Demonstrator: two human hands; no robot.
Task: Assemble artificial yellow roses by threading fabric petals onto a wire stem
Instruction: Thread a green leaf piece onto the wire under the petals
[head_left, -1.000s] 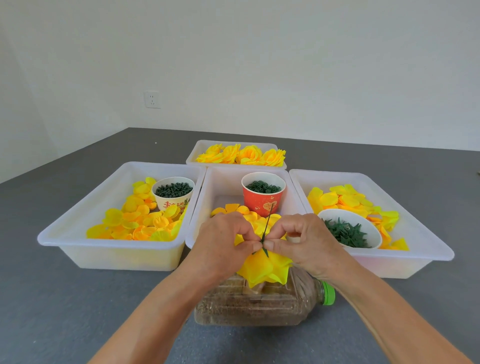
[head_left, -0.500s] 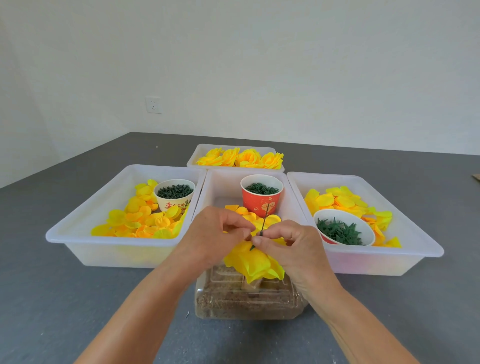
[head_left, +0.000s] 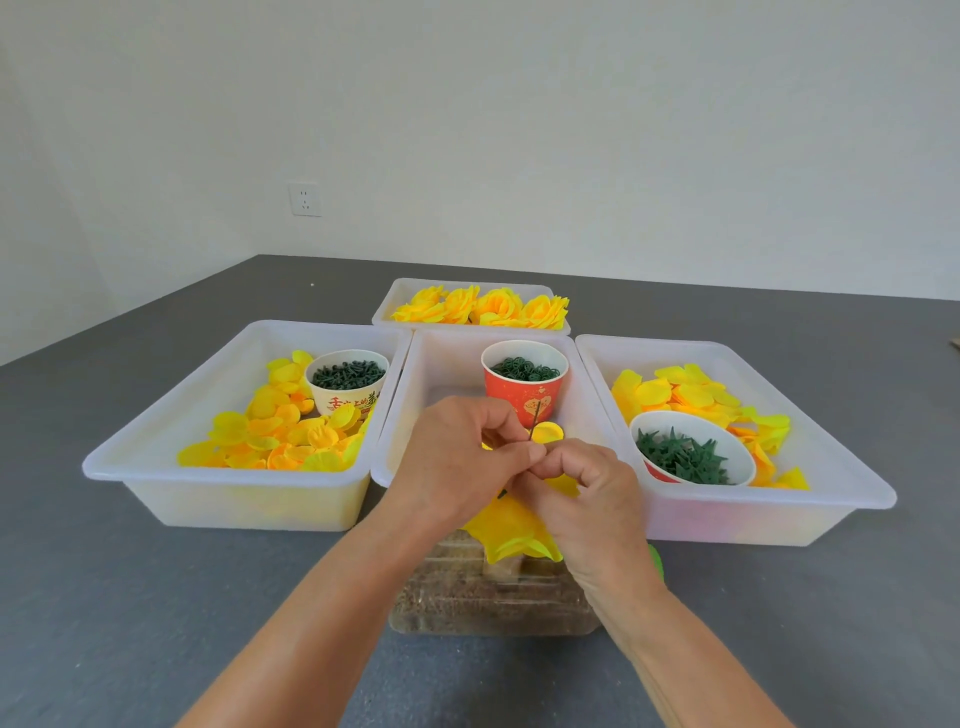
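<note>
**On the grey table: both hands pinched together at a thin wire stem**

At the far left, a white tray (head_left: 228, 483) holds loose yellow petals (head_left: 270, 436) and a cream paper cup (head_left: 347, 382) filled with small dark green pieces. Next comes the middle tray (head_left: 447, 358), with a red paper cup (head_left: 524, 384) of green rings at its back. Behind it a smaller tray (head_left: 387, 312) carries finished yellow roses (head_left: 483, 306).

In front of the middle tray, the left hand (head_left: 457, 462) has its fingers curled, thumb and forefinger pinching at the base of the wire stem (head_left: 534, 422), which rises thin and dark against the red cup. The right hand (head_left: 587, 493) meets it fingertip to fingertip, also pinching at the stem. Below the hands hangs a cluster of yellow fabric petals (head_left: 511, 530), threaded on the stem, above a clear plastic bottle (head_left: 483, 597) lying on its side.

At the right, another tray (head_left: 779, 514) contains more petals and a white bowl (head_left: 691, 452) of green leaf-shaped pieces.
</note>
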